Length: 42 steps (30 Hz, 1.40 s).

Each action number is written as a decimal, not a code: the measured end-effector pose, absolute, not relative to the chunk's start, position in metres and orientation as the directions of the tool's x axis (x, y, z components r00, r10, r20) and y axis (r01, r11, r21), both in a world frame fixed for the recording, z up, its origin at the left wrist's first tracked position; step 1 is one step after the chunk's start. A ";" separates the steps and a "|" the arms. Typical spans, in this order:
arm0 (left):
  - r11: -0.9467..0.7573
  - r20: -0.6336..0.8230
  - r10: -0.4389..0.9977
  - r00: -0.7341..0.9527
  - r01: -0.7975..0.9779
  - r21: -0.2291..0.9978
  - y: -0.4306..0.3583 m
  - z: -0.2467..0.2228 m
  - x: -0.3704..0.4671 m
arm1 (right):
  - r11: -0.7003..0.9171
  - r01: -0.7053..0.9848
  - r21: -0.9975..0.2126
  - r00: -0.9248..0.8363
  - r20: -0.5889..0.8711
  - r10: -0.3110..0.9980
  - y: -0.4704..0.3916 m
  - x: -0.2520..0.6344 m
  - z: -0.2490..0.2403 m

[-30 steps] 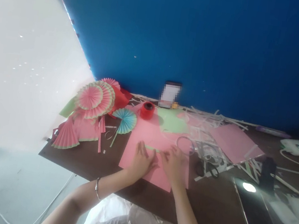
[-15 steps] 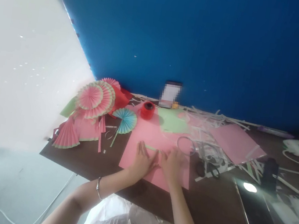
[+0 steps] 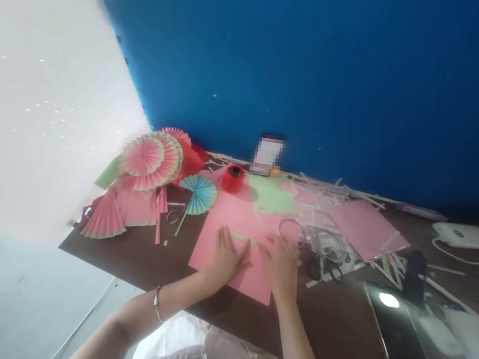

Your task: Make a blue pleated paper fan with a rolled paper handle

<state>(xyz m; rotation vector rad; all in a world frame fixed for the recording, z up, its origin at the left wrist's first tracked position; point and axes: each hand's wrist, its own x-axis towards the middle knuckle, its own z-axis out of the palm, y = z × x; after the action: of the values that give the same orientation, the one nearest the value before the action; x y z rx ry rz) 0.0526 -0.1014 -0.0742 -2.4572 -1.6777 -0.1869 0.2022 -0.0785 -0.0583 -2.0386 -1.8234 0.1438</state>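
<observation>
Pink paper [image 3: 247, 281] lies on the dark table in front of me, with a thin pale green strip [image 3: 238, 237] across it between my hands. My left hand [image 3: 228, 261] rests on the paper's left part, fingers apart and holding nothing. On the right part lies my right hand [image 3: 281, 265], its fingers spread and somewhat blurred. Beyond them are a red tape roll [image 3: 233, 180] and a pale green sheet [image 3: 275, 195].
Pink and green pleated fans [image 3: 142, 157] and a blue fan [image 3: 198, 194] are at the left. Scissors [image 3: 329, 269], paper scraps, a pink packet [image 3: 369, 227] and a dark tablet [image 3: 404, 339] lie to the right. A blue wall [image 3: 326, 73] stands behind.
My right hand has shifted right, away from my left hand, widening the gap over the paper. The camera view has moved slightly.
</observation>
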 end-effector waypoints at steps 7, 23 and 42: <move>-0.330 0.183 0.925 0.334 0.943 -0.055 -0.103 -0.073 0.053 | 0.144 0.903 -0.406 -0.037 0.260 0.965 -0.077 0.207 -0.058; -0.363 0.238 0.903 0.357 0.932 -0.022 -0.104 -0.075 0.051 | 0.194 0.914 -0.356 -0.141 0.168 0.976 -0.068 0.209 -0.048; -0.364 0.215 0.904 0.370 0.929 -0.070 -0.104 -0.065 0.051 | 0.195 0.942 -0.275 -0.174 0.100 0.980 -0.070 0.198 -0.036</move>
<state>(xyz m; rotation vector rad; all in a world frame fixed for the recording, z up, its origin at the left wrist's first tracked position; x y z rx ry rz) 0.0514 -0.1044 -0.0654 -2.4470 -1.6558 -0.2076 0.1982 -0.0702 -0.0361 -1.8332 -2.2182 0.2180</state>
